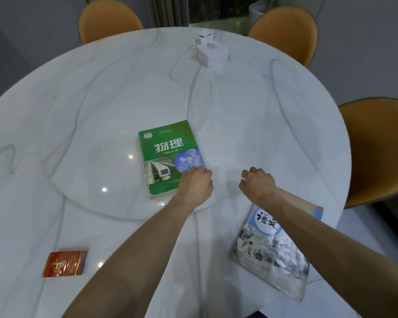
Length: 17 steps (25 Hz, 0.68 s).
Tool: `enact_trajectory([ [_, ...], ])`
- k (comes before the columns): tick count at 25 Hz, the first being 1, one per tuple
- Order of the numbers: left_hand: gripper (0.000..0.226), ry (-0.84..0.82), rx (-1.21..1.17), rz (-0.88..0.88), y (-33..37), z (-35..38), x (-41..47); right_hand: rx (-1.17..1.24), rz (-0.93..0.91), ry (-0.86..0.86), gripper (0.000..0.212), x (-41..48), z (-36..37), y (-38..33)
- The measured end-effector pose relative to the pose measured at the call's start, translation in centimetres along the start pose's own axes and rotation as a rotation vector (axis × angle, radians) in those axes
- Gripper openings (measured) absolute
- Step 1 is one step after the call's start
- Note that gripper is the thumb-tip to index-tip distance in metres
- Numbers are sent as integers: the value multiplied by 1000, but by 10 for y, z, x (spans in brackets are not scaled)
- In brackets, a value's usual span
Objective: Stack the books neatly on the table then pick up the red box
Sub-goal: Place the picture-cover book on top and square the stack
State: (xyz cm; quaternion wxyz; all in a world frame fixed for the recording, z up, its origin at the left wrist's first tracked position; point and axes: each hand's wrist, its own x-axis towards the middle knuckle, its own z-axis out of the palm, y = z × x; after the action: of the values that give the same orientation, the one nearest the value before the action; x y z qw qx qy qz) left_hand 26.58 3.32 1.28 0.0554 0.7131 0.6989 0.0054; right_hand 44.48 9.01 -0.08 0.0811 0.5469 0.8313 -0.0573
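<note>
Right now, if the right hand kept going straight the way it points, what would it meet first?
Probably nothing near: the right hand points across bare white marble table; the white boxes sit far beyond, slightly left. Depth is uncertain.

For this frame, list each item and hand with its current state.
Green physics book: closed, flat, unstacked.
Grey-blue illustrated book: closed, flat, near table edge.
Red box: closed, untouched.
White boxes: stacked.
Left hand: resting on green book's corner.
Right hand: loosely curled, empty.

White marble table (78,111); white boxes (211,53) at far edge; three orange chairs (285,31) around it
</note>
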Motion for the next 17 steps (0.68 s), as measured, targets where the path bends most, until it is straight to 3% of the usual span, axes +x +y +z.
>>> enact_trajectory([
  [11, 24, -211, -42, 172, 95, 65, -20, 95, 349, -104, 32, -118, 63, 77],
  [17, 25, -288, -256, 61, 125, 80, -30, 161, 497, -91, 36, -161, 82, 90],
])
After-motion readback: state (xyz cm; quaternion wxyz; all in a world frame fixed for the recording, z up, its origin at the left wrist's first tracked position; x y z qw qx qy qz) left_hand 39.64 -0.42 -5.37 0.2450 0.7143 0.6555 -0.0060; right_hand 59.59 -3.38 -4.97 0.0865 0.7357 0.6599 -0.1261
